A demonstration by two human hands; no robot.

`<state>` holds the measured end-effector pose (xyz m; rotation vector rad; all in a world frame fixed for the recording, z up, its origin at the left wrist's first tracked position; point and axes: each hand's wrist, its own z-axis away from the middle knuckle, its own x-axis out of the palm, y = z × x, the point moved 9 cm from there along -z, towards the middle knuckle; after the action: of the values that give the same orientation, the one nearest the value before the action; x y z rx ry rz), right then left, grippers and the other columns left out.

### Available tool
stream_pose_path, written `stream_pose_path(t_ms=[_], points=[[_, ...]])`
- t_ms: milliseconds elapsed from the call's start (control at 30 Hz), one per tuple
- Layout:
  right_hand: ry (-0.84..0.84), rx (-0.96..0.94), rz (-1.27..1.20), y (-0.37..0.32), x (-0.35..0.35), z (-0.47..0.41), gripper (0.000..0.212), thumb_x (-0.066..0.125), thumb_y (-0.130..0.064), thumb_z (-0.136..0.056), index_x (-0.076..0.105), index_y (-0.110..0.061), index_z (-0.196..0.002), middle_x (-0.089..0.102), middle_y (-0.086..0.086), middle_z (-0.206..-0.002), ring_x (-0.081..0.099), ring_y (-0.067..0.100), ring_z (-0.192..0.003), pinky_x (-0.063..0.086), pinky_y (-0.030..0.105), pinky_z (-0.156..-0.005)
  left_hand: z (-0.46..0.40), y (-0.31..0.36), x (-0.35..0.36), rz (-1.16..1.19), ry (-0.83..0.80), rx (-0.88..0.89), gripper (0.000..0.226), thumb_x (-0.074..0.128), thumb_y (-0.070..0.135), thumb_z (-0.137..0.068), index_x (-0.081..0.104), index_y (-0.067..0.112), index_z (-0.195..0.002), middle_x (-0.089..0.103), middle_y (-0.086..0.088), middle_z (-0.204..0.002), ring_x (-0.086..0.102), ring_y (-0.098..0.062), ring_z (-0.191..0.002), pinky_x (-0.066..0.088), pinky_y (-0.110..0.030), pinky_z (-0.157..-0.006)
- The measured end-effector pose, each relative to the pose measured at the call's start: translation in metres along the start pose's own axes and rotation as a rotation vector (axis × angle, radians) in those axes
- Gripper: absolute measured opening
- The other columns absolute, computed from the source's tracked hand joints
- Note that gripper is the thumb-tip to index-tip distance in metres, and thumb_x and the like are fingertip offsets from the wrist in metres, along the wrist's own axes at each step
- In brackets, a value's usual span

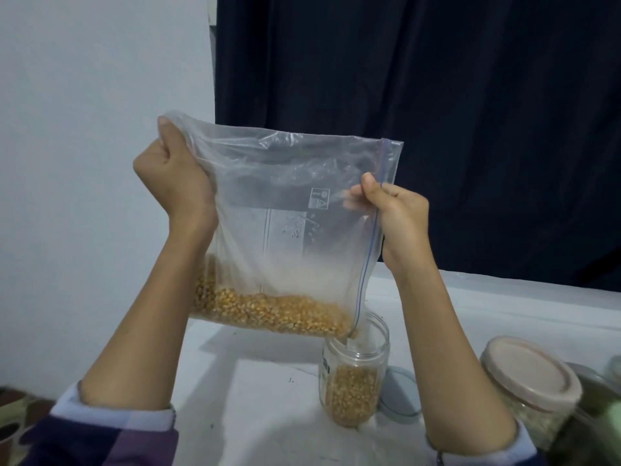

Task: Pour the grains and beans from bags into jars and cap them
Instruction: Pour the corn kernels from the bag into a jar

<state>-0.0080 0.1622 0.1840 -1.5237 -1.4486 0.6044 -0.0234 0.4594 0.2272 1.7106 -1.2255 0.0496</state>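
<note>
Left fingers (168,136) gripping the upper corner of the bag (289,210); right fingers (369,185) pinching the zipper edge; corn kernels (268,311) pooled well below both, lowest corner dipping into the open jar (354,368) beneath the right fingers. Better to raise the left corner slowly, keeping the mouth narrow inside the rim, probably avoiding spills on the worktop (262,381). Counted: one bag; one open jar, roughly half full; one loose lid (401,395) beside it; at least one capped jar (527,381) further right.

One bag (285,210), two jars (356,375) (527,388), one loose lid (401,395), two hands (174,183) (396,213).
</note>
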Motion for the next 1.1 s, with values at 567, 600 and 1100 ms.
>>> stream_pose_path(t_ms=[567, 600, 1100], points=[[0.05, -0.032, 0.044, -0.006, 0.001, 0.004, 0.021, 0.064, -0.016, -0.091, 0.071, -0.01, -0.072, 0.072, -0.002, -0.068, 0.07, 0.008, -0.074, 0.051, 0.021, -0.09, -0.001, -0.001, 0.005, 0.032, -0.04, -0.042, 0.053, 0.043, 0.02, -0.1, 0.018, 0.021, -0.053, 0.019, 0.014, -0.036, 0.019, -0.004, -0.039, 0.02, -0.022, -0.042], [0.026, -0.026, 0.044, -0.006, 0.004, 0.004, 0.021, 0.064, -0.016, -0.091, 0.071, -0.01, -0.072, 0.073, -0.001, -0.068, 0.07, 0.009, -0.074, 0.051, 0.023, -0.092, -0.001, -0.001, 0.004, 0.036, -0.038, -0.046, 0.053, 0.043, 0.02, -0.1, 0.018, 0.02, -0.053, 0.019, 0.014, -0.037, 0.02, -0.004, -0.039, 0.02, -0.022, -0.042], [-0.009, -0.002, 0.09, -0.007, 0.01, 0.009, 0.02, 0.066, -0.019, -0.089, 0.073, -0.012, -0.07, 0.074, 0.001, -0.071, 0.071, 0.015, -0.08, 0.048, 0.039, -0.101, 0.001, 0.001, 0.003, 0.004, -0.048, -0.018, 0.053, 0.044, 0.018, -0.1, 0.018, 0.02, -0.053, 0.018, 0.014, -0.035, 0.017, -0.005, -0.04, 0.018, -0.018, -0.043]])
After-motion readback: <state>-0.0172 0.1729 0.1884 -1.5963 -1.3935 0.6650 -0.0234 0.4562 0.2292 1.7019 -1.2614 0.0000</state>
